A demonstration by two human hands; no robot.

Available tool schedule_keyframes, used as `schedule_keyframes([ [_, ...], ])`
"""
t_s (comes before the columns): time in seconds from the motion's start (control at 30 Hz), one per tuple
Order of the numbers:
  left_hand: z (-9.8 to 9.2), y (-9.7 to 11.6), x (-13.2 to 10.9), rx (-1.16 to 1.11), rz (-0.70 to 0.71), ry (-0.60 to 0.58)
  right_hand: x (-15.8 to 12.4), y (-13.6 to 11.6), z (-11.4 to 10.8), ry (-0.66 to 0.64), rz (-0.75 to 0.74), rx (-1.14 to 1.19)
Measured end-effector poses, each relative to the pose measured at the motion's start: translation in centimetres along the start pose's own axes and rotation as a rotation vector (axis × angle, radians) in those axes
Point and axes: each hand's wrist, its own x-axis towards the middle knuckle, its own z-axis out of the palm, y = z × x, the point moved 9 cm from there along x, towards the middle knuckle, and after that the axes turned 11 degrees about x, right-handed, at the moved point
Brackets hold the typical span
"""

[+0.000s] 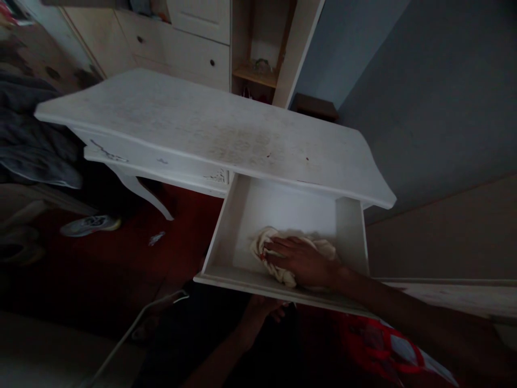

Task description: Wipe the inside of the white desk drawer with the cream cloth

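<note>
a white table (194,113) spans the middle of the frame, its pulled-out drawer (286,202) jutting to lower centre. in the drawer lies a bunched cream cloth (262,241); a sneaker (91,226) sits at left. the right hand (305,263) covers part of the cloth, fingers laid over it, clamped or not i cannot tell. the left hand (262,311) is below the drawer front, grip unclear in shadow.

Grey wall (436,102), reddish floor (191,231); pale cabinets (186,56)
</note>
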Motion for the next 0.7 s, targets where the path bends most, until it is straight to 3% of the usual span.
schedule_keyframes([
  [0.17,-0.1,0.1,0.0,-0.014,0.006,0.023,7.0,-2.0,-0.6,0.103,-0.072,0.036],
  [0.3,-0.1,0.9,-0.5,0.001,0.004,0.030,10.4,-3.3,-1.7,0.172,-0.122,0.045],
  [0.53,0.0,1.2,-0.8,0.002,-0.045,0.037,11.0,-5.0,-0.7,0.006,-0.231,0.216],
  [0.7,0.1,0.9,-0.7,-0.014,-0.068,0.025,11.4,-4.7,-0.7,-0.025,-0.175,0.297],
])
